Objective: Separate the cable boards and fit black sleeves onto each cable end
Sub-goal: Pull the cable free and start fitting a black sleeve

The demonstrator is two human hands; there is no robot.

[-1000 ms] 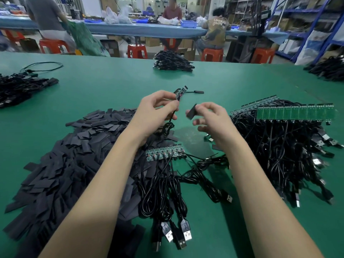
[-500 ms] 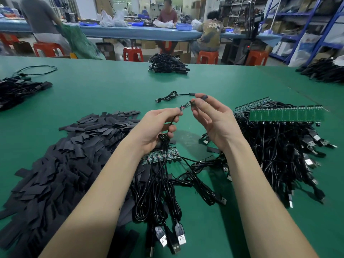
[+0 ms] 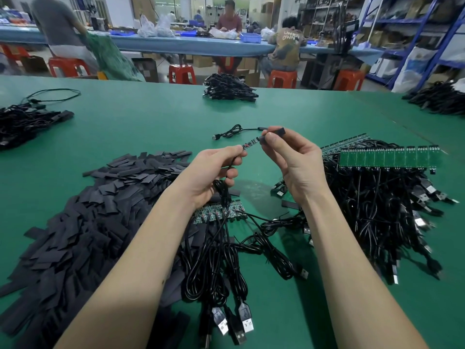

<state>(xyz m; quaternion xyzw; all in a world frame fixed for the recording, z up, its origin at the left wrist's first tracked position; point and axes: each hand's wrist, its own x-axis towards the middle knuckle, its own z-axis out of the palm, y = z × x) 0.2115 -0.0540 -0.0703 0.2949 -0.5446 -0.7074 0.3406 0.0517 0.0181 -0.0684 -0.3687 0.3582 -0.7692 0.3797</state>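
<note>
A heap of flat black sleeves [image 3: 100, 217] lies on the green table [image 3: 151, 122], spreading out to the left of the left hand and under that forearm. The left hand [image 3: 214, 170] is curled, its thumb and forefinger pinching a thin black cable [image 3: 232, 163] just behind a small circuit board [image 3: 251, 142] at the cable's end. The board sticks out past the left fingertips, tilted up toward the right hand. The rest of this cable drops below the left fingers into a coiled bundle.

Below the left hand, a strip of joined boards [image 3: 219, 211] rests on the table with its cables [image 3: 216, 268] trailing toward the viewer and ending in USB plugs [image 3: 245, 321].

The right hand [image 3: 299, 159] is also curled, thumb and forefinger gripping a single black sleeve [image 3: 275, 133]. The near mouth of this sleeve meets the tip of the small board, right between the two sets of fingertips; how far the board sits inside cannot be told. Just beyond the right fingers, a loose coiled cable [image 3: 234, 132] lies alone on the table.

To the right of the right hand sits a large pile of cables [image 3: 390, 210], with a green board panel [image 3: 388, 158] lying across its top.
</note>
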